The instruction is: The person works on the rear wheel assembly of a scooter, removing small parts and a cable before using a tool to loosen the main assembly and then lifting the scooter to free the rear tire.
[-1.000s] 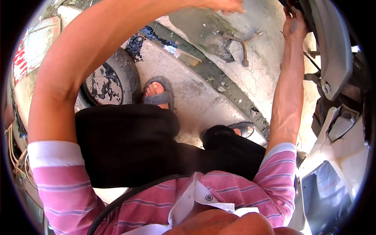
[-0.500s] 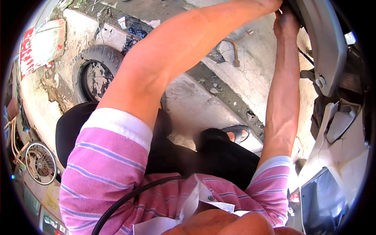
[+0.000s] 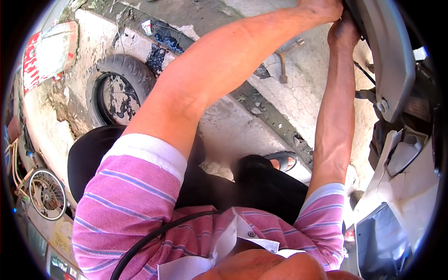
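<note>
My left hand (image 3: 322, 8) reaches across at the top of the view, right beside a curved grey panel (image 3: 389, 56) that looks like part of a vehicle's body. Just below it my right hand (image 3: 344, 33) is raised to the same dark inner edge of the panel. The fingers of both hands are hidden behind the wrists and that edge, so what they touch or grip does not show. A bolt (image 3: 382, 105) sits at the panel's lower end. An angled metal wrench (image 3: 283, 67) lies on the ground, to the left of my right forearm.
A worn tyre (image 3: 133, 74) lies on the broken concrete to the left. Beyond it stands a red and white board (image 3: 51, 53). A spoked wheel (image 3: 47, 194) is at the far left. Pale panels (image 3: 401, 182) and a dark glossy rectangular piece (image 3: 382, 240) are at the lower right.
My left hand has shifted slightly right and down, closer to my right hand. My left arm has moved a little to the right. The view has moved slightly.
</note>
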